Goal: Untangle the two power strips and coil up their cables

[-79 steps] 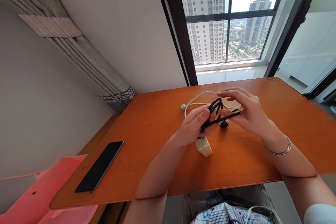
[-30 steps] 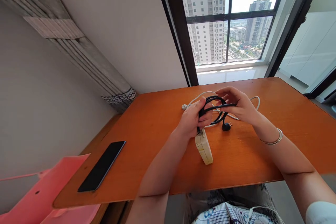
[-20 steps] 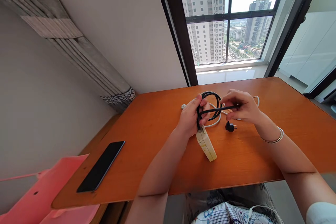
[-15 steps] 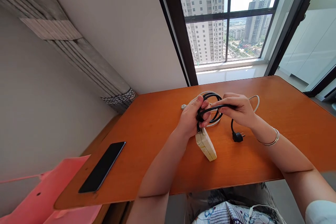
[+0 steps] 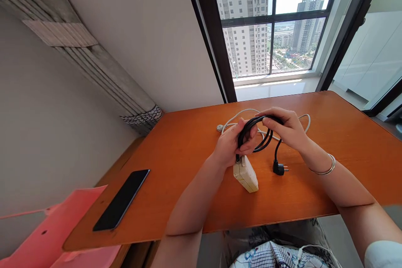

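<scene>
A black power cord [image 5: 266,140] lies in loops between my two hands above the table. My left hand [image 5: 234,142] is closed round the left side of the loops. Just below it hangs a yellowed white power adapter [image 5: 246,175], joined to the cord. My right hand [image 5: 284,127] pinches the loops at their upper right, fingers over the top and thumb beneath. From under the right hand the cord's free end drops to a black plug [image 5: 279,168] with metal prongs pointing right. Behind the hands, a thin white cable [image 5: 234,116] with a small pale connector [image 5: 219,127] rests on the table.
The orange-brown wooden table [image 5: 188,188] spreads under my arms. A black smartphone [image 5: 122,199] lies at its left, near the edge. Beyond that edge is a pink object [image 5: 59,222]. A dark-framed window [image 5: 273,19] stands behind the table, with a grey curtain [image 5: 103,75] at the left.
The black cord's loops have been gathered into a closer bundle between both hands. My right hand has shifted onto the loops' top. The plug has swung slightly left and down.
</scene>
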A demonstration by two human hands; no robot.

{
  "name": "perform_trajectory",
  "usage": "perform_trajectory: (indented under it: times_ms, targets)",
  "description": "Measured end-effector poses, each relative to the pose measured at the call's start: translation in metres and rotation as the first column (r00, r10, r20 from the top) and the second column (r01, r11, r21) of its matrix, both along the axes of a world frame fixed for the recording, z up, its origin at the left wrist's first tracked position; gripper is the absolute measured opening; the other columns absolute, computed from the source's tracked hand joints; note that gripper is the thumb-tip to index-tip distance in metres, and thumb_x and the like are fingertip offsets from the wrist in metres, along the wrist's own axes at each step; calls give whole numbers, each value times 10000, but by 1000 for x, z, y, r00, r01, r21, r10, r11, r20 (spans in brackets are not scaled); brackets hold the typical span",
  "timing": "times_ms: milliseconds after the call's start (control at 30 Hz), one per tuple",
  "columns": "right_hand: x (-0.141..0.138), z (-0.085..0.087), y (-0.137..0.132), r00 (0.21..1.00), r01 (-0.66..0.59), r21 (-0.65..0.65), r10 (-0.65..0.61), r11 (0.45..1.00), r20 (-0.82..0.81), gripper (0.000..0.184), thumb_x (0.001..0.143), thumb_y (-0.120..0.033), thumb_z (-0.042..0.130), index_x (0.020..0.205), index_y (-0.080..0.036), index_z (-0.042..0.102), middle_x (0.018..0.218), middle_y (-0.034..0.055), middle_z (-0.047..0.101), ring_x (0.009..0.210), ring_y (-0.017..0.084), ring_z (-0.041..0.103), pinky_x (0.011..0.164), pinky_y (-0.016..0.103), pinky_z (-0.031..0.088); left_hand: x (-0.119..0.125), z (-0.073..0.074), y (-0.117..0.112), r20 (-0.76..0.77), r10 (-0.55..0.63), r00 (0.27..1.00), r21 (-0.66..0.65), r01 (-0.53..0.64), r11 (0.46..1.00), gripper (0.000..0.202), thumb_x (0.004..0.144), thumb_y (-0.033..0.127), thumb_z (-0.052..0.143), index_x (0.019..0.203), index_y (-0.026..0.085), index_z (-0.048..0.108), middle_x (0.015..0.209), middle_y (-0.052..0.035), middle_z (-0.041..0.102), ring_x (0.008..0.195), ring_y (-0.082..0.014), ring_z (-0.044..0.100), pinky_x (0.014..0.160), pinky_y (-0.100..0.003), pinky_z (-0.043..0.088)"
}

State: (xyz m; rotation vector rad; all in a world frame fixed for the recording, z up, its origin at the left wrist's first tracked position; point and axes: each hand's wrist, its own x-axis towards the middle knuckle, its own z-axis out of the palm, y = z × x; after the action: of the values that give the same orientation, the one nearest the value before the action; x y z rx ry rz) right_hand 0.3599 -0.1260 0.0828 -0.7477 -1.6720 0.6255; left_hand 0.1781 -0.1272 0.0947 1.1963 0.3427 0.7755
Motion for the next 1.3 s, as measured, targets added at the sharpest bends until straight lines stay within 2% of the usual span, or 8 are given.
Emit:
perform_trajectory:
  times_ms: [367,600,700,833,1000,1100,1200,1300]
  targets:
    - [4,9,1,978,-210,-156,206,965,-44,429,907,-566,601,983,-179,770,776,33,624,697,131,533,606,260,457,0,-3,-3,73,-11,997,-47,15,999,536,788,594,722,653,201,383,439,123,214,356,-26,110,349,-174,126]
    - [-5,-12,13,960,-280,-312,262,908,-99,516,968,-593,460,1211,-168,623,863,38,622,713,131,564,670,277,497,-5,13,-9,263,313,913,-221,-258,940,495,991,541,453,659,214,286,422,91,380,314,-49,96,327,-196,177]
    - [-9,-21,14,933,-316,-374,356,872,42,514,967,-443,528,1404,-182,458,914,40,653,830,154,611,764,304,515,-12,23,-10,329,463,823,-228,-406,885,501,1007,559,392,665,211,278,550,45,607,306,-43,105,313,-211,166]
    - [-15,-28,9,781,-263,-429,452,864,431,548,922,-308,605,1423,-179,423,941,36,663,784,151,593,722,302,495,-21,30,-8,413,585,698,-204,-555,806,508,1008,576,361,663,208,303,829,-29,772,310,-45,185,304,-228,184]
    - [-25,-21,-4,663,44,-166,96,985,742,566,958,-217,538,1483,-127,347,1028,98,683,880,202,645,769,327,487,-21,26,0,443,628,640,-79,-670,738,517,978,570,458,637,192,370,1061,-46,787,336,-36,309,311,-223,173]
    - [-26,-14,-13,450,199,83,-167,976,878,500,981,-212,490,1475,-154,432,1139,139,666,845,208,677,683,302,461,-19,22,2,433,660,614,-3,-731,682,487,954,533,539,636,187,411,1093,-39,782,364,-36,357,336,-230,172]
    - [-22,-10,-22,321,144,284,-316,948,893,467,989,-192,468,1454,-191,511,1089,104,673,685,148,640,588,279,401,-17,17,1,387,685,617,45,-755,655,414,928,495,601,669,197,479,1057,-33,784,398,-43,384,375,-236,208]
    - [-18,-7,-32,368,41,496,-475,867,799,401,976,-140,485,1354,-180,613,924,64,680,645,135,579,624,291,402,-15,10,-4,328,651,685,28,-696,718,316,881,469,679,741,218,547,961,-25,781,435,-55,414,414,-236,260]
